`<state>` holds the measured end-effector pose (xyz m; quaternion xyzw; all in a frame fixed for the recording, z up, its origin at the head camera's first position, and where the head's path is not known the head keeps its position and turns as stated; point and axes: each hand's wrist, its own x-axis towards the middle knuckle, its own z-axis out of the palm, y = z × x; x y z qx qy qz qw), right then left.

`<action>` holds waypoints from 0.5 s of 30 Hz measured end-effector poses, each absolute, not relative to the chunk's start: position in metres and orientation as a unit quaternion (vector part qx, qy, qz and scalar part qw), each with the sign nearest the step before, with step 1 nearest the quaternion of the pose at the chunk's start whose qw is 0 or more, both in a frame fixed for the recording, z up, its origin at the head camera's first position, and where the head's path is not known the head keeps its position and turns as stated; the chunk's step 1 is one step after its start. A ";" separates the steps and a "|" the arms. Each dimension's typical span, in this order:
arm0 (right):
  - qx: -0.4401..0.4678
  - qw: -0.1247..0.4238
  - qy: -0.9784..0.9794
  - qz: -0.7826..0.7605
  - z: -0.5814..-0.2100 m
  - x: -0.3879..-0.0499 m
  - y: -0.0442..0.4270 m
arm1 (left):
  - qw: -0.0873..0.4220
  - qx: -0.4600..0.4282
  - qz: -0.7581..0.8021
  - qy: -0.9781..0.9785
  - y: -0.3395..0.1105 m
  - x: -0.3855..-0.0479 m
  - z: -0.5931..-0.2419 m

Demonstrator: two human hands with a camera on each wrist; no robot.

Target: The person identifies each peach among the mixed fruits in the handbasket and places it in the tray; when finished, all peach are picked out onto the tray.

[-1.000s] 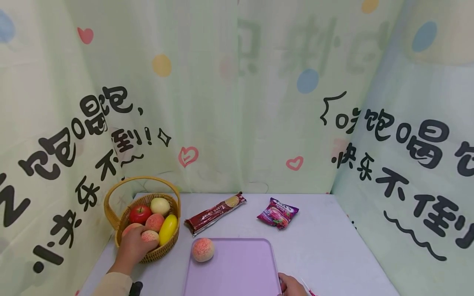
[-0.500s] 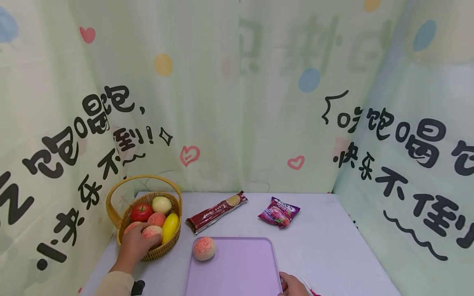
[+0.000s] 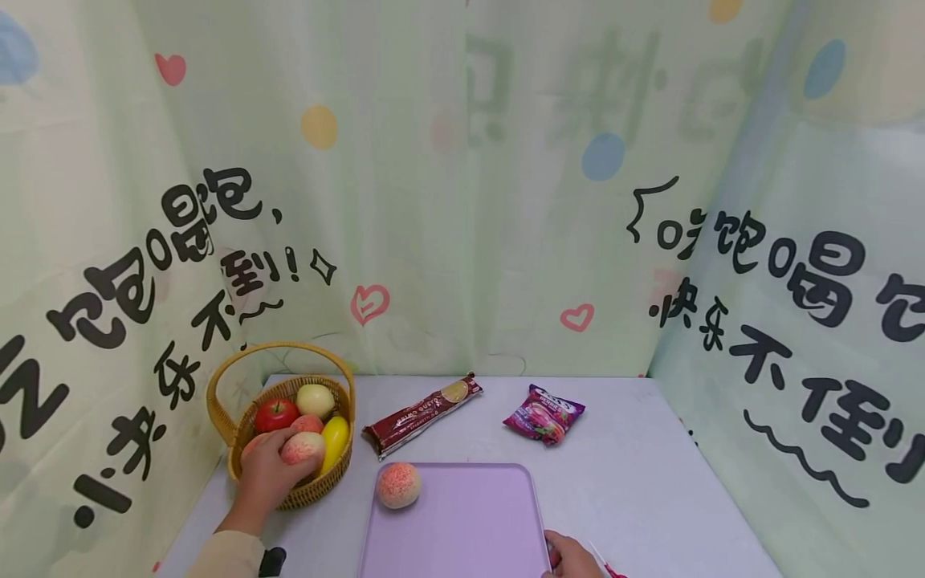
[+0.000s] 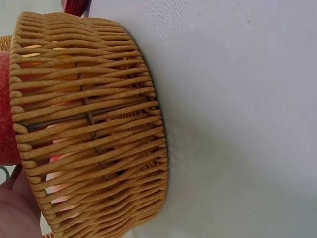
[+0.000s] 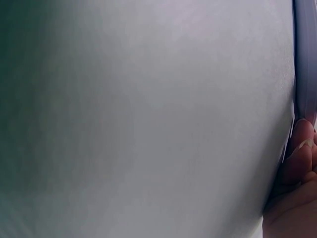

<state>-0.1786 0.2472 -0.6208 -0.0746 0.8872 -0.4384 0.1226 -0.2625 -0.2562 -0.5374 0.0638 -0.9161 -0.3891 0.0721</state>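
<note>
My left hand [image 3: 263,478] grips a pink-speckled peach [image 3: 302,448] at the near side of the wicker basket [image 3: 318,498]. The peach sits above the other fruit; in the left wrist view a reddish fruit [image 4: 5,109] shows at the rim and the hand [image 4: 20,206] is partly cut off. Also in the basket are a red apple [image 3: 275,415], a pale round fruit [image 3: 315,400], a yellow fruit [image 3: 335,441] and more peaches. My right hand [image 3: 571,555] holds the right edge of the purple tray [image 3: 462,530], fingers curled at its rim [image 5: 306,59]. Another peach [image 3: 398,486] rests in the tray's far left corner.
Behind the tray lie a long dark-red snack packet [image 3: 422,416] and a small purple snack bag [image 3: 545,415]. The basket's arched handle [image 3: 289,347] stands upright. A thin red-and-white item [image 3: 610,570] lies by my right hand. Printed curtains [image 3: 462,241] enclose the table.
My left hand has lifted the peach slightly and moved it a little to the right over the basket. The right hand stays at the tray's edge.
</note>
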 end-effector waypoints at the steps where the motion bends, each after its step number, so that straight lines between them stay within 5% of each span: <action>1: -0.075 0.123 0.888 -0.437 -0.621 -0.179 0.247 | 0.073 0.061 -0.390 -0.916 -0.256 -0.263 -0.537; 15: -0.082 0.123 0.886 -0.440 -0.622 -0.180 0.248 | 0.076 0.037 -0.392 -0.916 -0.243 -0.262 -0.533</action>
